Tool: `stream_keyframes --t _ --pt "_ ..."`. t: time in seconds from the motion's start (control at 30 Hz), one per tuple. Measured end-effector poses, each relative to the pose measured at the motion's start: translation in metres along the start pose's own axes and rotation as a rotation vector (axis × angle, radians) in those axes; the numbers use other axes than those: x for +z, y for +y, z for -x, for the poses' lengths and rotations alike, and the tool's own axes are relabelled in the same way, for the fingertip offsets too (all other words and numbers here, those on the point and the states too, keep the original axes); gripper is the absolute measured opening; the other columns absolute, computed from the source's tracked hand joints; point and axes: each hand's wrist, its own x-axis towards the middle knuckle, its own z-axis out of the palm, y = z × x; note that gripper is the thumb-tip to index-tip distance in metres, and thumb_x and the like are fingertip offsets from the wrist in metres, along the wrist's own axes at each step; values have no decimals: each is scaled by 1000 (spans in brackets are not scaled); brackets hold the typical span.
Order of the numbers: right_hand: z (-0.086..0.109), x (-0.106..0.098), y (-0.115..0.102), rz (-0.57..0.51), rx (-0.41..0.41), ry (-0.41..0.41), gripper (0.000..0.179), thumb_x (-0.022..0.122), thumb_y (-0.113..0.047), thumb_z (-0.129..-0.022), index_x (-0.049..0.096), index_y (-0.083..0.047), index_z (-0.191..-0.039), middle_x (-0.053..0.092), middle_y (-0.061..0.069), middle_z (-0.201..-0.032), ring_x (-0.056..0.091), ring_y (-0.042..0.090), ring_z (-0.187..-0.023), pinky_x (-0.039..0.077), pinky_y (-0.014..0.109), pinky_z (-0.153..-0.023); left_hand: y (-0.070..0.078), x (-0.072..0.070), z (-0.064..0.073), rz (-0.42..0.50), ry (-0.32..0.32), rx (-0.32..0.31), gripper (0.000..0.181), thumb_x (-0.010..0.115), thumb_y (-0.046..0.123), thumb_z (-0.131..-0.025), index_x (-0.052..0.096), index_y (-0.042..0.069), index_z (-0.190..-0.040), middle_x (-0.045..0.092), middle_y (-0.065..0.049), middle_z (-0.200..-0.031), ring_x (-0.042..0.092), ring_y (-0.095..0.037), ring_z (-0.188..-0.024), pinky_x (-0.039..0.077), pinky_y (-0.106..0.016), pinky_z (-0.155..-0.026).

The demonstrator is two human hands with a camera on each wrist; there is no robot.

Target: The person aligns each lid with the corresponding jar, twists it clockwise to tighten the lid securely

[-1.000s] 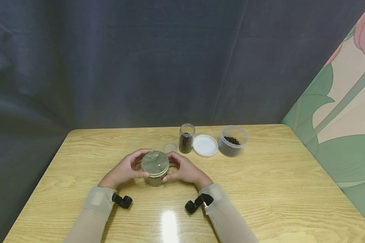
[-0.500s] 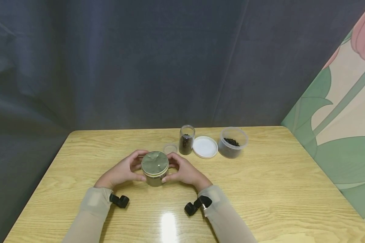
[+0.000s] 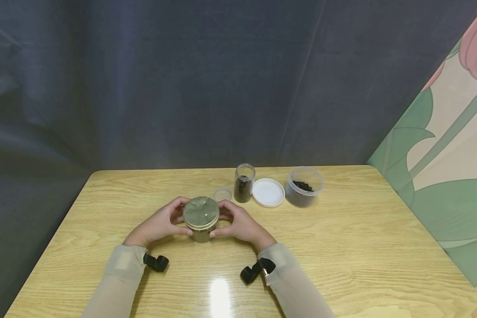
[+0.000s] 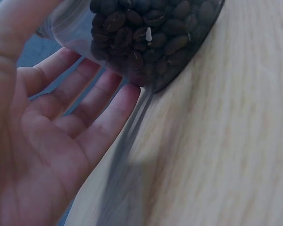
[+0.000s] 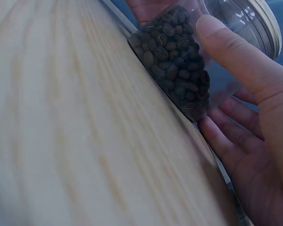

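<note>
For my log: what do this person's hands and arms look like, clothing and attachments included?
The left hand and right hand wear no gloves. Both arms have long beige sleeves with paler, sheer-looking cuffs. A small black device with a rounded end sits at each wrist. No cables or printed markings are discernible.

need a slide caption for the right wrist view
Right hand holding a lidded clear jar partly filled with coffee beans, the wood-grain tabletop filling the picture's left side.
</note>
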Motion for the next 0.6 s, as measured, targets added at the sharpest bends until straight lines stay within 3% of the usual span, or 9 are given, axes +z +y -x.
stream_keyframes --t 0.23,0.47,0.6 --pt "-1 4 -3 10 -25 27 68 87 0 -77 54 0 -137 59 16 -137 61 31 -125 49 29 -104 0 -3 1 8 18 -13 77 86 11 -81 44 3 -145 50 -19 -142 48 -38 -134 47 -34 -108" --pt "-4 9 -4 23 -2 64 67 86 -2 -79 55 0 -139 58 16 -140 60 31 -126 50 28 -103 0 -7 2 -6 39 -12 74 83 12 -84 43 0 -145 49 -22 -145 45 -41 -137 47 -31 -107" --pt "-6 12 -4 57 -11 78 68 85 -6 -81 54 -1 -141 57 17 -142 60 31 -126 50 28 -102 0 -8 3 -31 47 -2 73 81 14 -86 43 -1 -146 47 -22 -148 43 -43 -139 44 -40 -110"
